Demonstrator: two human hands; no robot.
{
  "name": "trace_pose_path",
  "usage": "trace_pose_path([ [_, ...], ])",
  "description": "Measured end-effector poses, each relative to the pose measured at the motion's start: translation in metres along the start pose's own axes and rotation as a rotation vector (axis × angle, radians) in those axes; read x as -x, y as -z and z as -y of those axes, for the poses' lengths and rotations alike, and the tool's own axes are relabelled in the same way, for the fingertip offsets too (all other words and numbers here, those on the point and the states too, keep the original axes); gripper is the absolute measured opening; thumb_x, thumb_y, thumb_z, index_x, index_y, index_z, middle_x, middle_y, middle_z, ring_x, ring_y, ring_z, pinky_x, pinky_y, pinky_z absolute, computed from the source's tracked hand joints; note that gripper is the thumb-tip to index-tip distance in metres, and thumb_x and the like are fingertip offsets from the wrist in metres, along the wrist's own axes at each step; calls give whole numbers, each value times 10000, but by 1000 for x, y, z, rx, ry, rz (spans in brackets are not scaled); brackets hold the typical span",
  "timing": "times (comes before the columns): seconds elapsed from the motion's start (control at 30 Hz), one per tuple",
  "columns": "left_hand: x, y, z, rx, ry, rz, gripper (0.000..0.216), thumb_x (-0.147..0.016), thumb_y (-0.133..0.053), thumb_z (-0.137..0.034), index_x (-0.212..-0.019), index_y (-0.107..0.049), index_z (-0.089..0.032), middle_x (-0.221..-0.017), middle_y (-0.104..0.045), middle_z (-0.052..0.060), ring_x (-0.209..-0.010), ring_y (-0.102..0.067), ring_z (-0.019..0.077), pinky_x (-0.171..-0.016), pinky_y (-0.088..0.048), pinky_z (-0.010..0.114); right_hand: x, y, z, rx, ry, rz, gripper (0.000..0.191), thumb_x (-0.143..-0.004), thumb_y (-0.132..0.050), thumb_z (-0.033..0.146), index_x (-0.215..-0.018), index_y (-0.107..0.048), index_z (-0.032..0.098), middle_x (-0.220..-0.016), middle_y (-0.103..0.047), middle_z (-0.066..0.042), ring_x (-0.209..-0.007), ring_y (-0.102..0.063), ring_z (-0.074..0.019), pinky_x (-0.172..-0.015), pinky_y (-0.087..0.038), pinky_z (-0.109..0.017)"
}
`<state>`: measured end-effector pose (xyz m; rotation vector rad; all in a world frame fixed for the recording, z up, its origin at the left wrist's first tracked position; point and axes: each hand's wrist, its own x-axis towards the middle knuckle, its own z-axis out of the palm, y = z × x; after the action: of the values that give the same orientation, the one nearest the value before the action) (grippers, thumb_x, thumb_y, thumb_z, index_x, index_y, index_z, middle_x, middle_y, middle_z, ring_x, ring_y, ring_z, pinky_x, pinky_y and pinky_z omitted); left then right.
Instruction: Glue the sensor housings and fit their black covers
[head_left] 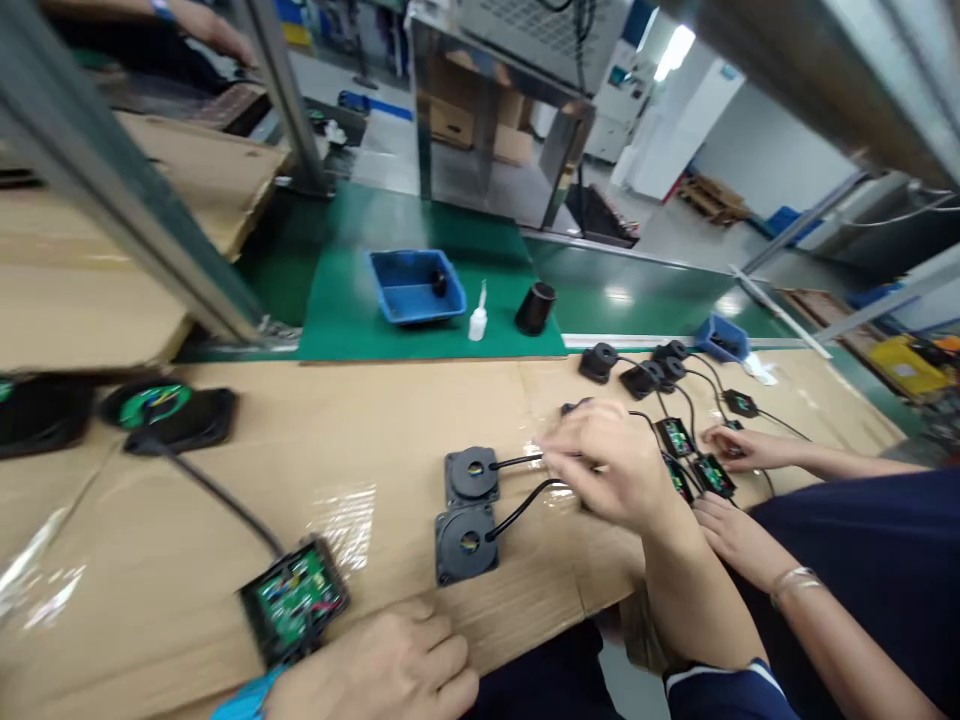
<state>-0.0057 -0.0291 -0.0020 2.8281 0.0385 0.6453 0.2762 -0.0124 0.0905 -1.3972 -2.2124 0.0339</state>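
Note:
My right hand (607, 460), slightly blurred, has its fingers closed around black cables (525, 498). These cables lead left to two dark grey square housings with round raised middles, a rear housing (471, 475) and a front housing (468, 543), side by side on the cardboard. At the bench's front edge, my left hand (386, 660) is curled with its fingers together; whatever may be under them is hidden. Just left of it lies an open black box with a green circuit board (296, 595). A cable joins that box to a black round-topped part (169, 415) farther back.
Beside me on the right, a co-worker's hands (739, 540) handle small board boxes (712, 475). Several black housings (641, 378) stand behind them. A blue tray (416, 290), a white bottle (478, 320) and a black cup (535, 309) sit on the green mat. A metal post (150, 190) rises at left.

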Motion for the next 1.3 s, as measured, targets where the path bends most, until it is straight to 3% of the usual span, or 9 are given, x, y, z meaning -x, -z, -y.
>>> trace_pose_path([
  [0.07, -4, 21, 4, -56, -33, -212, 126, -925, -690, -171, -809, -641, -182, -626, -631, -44, -543, -589, 145, -511, -422, 324, 8, -17, 26, -107, 172, -64, 61, -963, -675, 271, -985, -726, 248, -889, -789, 18, -857, -719, -146, -898, -481, -364],
  [0.17, -4, 40, 17, -196, 93, -353, 112, -995, -651, -227, -968, -709, -136, -864, -782, 29, -864, -739, 197, -772, -545, 337, 17, -34, 35, -90, 228, -146, 78, -962, -671, 314, -987, -708, 250, -861, -788, 21, -812, -699, -161, -833, -449, -386],
  [0.23, -1, 42, 25, -296, 147, -325, 157, -1002, -657, -267, -1027, -721, -125, -1028, -804, 53, -1026, -743, 222, -877, -556, 349, 17, -37, 27, -30, 152, -157, 77, -973, -647, 296, -999, -704, 251, -883, -789, 7, -832, -689, -184, -818, -434, -401],
  [0.37, 2, 33, 27, -410, 95, -280, 171, -962, -708, -208, -1069, -729, -77, -1076, -804, 86, -1065, -744, 218, -874, -584, 324, 8, -30, 11, 104, 16, -106, 110, -986, -612, 186, -998, -700, 252, -905, -782, 3, -859, -679, -194, -823, -421, -406],
  [0.6, 3, 30, 19, -374, 130, -206, 153, -964, -656, -137, -1063, -736, -52, -1058, -796, 127, -1035, -740, 233, -880, -597, 341, 11, -42, 34, -121, 227, 107, 180, -956, -710, 350, -1108, -698, 254, -1000, -799, 13, -912, -686, -172, -825, -442, -408],
  [0.87, 9, 29, 23, -322, 58, -276, 252, -993, -500, -88, -981, -751, -69, -968, -802, 112, -977, -746, 217, -814, -572, 329, 25, -56, 34, -120, 376, 125, 243, -886, -808, 329, -1080, -718, 214, -978, -794, 15, -888, -656, -167, -828, -462, -392],
  [1.0, 8, 24, 20, -317, 65, -298, 263, -983, -497, -86, -932, -755, -101, -941, -800, 91, -970, -739, 190, -792, -560, 304, 27, -55, 38, -65, 428, 146, 81, -928, -740, 213, -1008, -748, 219, -952, -795, 17, -832, -654, -153, -796, -499, -380],
  [1.1, 6, 21, 19, -309, 96, -305, 281, -988, -483, -72, -912, -750, -113, -935, -802, 75, -988, -734, 177, -786, -550, 297, 27, -56, 42, -35, 441, 164, 101, -945, -690, 154, -938, -755, 232, -954, -793, 15, -881, -667, -158, -832, -508, -371],
  [1.3, 5, 22, 22, -294, 87, -311, 277, -1006, -475, -82, -929, -741, -101, -917, -799, 79, -947, -740, 178, -786, -537, 312, 23, -65, 35, -142, 404, 103, 150, -862, -814, 273, -966, -728, 207, -919, -781, 11, -893, -674, -165, -883, -501, -380],
])
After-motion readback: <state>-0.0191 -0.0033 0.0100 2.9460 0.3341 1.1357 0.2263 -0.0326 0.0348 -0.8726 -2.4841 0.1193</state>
